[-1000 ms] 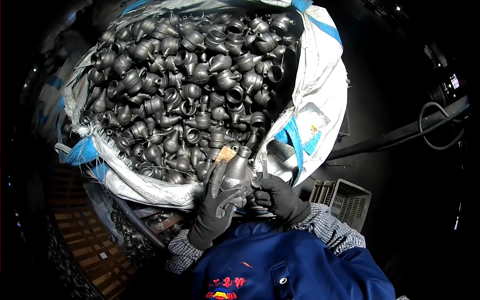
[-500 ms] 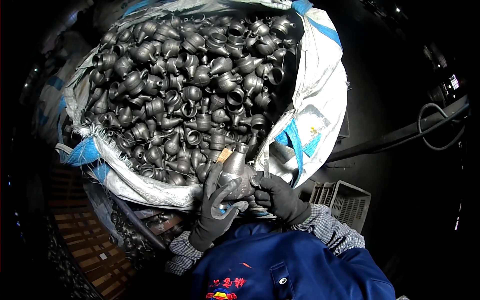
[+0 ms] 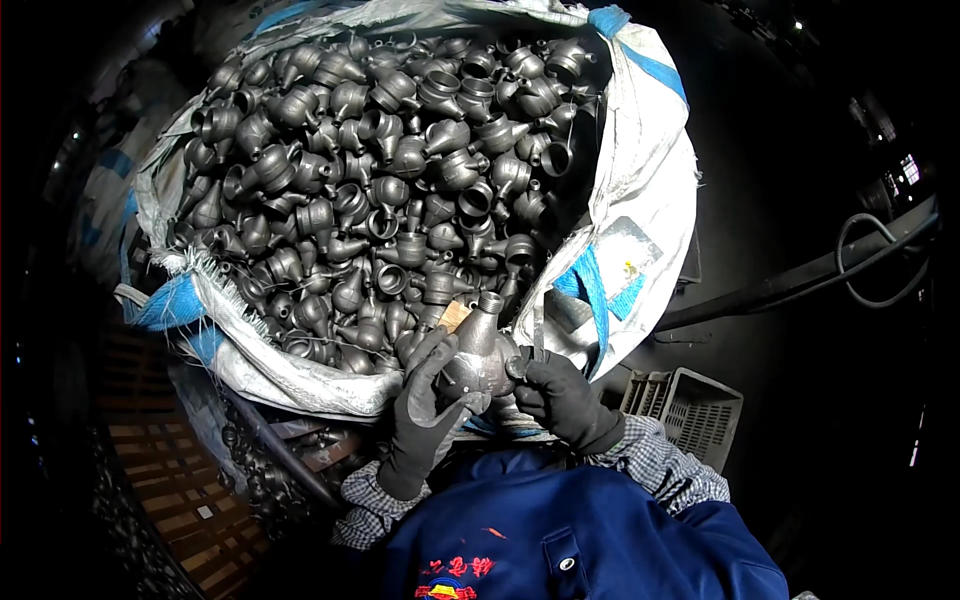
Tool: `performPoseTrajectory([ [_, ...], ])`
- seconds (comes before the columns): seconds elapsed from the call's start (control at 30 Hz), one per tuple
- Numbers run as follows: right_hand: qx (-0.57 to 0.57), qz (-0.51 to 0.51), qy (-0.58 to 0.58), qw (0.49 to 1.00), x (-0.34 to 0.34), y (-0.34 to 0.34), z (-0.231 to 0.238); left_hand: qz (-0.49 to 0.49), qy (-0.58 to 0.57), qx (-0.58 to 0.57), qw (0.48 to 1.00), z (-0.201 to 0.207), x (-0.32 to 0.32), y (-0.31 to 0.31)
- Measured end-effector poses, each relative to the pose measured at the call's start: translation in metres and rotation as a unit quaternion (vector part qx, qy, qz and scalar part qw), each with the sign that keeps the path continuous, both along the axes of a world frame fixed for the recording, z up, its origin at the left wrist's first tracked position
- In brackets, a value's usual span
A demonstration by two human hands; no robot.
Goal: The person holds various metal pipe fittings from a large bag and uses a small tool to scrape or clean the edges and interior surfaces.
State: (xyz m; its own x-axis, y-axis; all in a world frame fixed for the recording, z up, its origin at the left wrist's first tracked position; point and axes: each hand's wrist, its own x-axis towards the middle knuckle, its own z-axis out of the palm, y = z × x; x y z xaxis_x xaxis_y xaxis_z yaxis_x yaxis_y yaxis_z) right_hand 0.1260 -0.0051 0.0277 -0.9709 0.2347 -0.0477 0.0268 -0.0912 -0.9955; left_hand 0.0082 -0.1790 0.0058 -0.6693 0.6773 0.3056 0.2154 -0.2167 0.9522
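In my left hand (image 3: pixel 425 405), in a dark grey work glove, is a dull grey bulb-shaped metal casting (image 3: pixel 478 365). Its narrow ringed neck points up and away from me. The thumb and fingers wrap its left side. My right hand (image 3: pixel 562 395), gloved alike, is closed at the casting's right side. A thin, flat grey strip (image 3: pixel 538 328) sticks up from that fist; its kind cannot be made out. Behind the casting shows a small tan wooden piece (image 3: pixel 455 316), partly hidden. Many similar castings (image 3: pixel 390 190) fill the large white woven bag (image 3: pixel 640 160) in front of me.
Blue straps (image 3: pixel 590 290) hang on the bag's right side. A grey plastic crate (image 3: pixel 705 415) stands at the lower right, and a dark pole (image 3: pixel 770 285) with a looped cable runs farther right. Brown slatted panels (image 3: pixel 180 500) and more castings lie at the lower left.
The casting has turned slightly in my hands, and its lower body shows more. Both hands stay in nearly the same place. The whole view has shifted a little.
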Motion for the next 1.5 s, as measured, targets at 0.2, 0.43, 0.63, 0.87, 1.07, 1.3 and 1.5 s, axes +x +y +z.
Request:
performPoseTrajectory([
  [0.2,0.150,0.021,0.048,0.987,0.003,0.003,-0.012,-0.003,-0.020,-0.036,0.999,-0.003,0.004,-0.002],
  [0.43,-0.396,-0.044,-0.171,0.901,-0.001,-0.001,0.004,-0.085,0.026,-0.093,0.992,0.024,0.002,0.002],
  [0.63,-0.465,-0.037,-0.162,0.869,-0.005,0.005,0.004,-0.039,-0.329,0.104,0.938,0.018,0.006,-0.009],
  [0.87,-0.274,0.029,-0.147,0.950,-0.006,-0.001,0.020,-0.010,-0.376,0.101,0.921,0.011,0.006,-0.001],
  [1.07,-0.131,0.006,-0.208,0.969,0.000,0.017,0.035,-0.071,-0.480,0.178,0.856,-0.008,-0.003,-0.012],
  [1.3,0.045,-0.095,-0.058,0.993,-0.021,0.033,0.039,-0.070,-0.479,0.131,0.865,-0.009,-0.001,-0.014],
  [1.5,0.032,-0.057,-0.041,0.997,-0.040,0.026,0.049,-0.088,-0.433,0.072,0.894,0.010,0.007,-0.006],
])
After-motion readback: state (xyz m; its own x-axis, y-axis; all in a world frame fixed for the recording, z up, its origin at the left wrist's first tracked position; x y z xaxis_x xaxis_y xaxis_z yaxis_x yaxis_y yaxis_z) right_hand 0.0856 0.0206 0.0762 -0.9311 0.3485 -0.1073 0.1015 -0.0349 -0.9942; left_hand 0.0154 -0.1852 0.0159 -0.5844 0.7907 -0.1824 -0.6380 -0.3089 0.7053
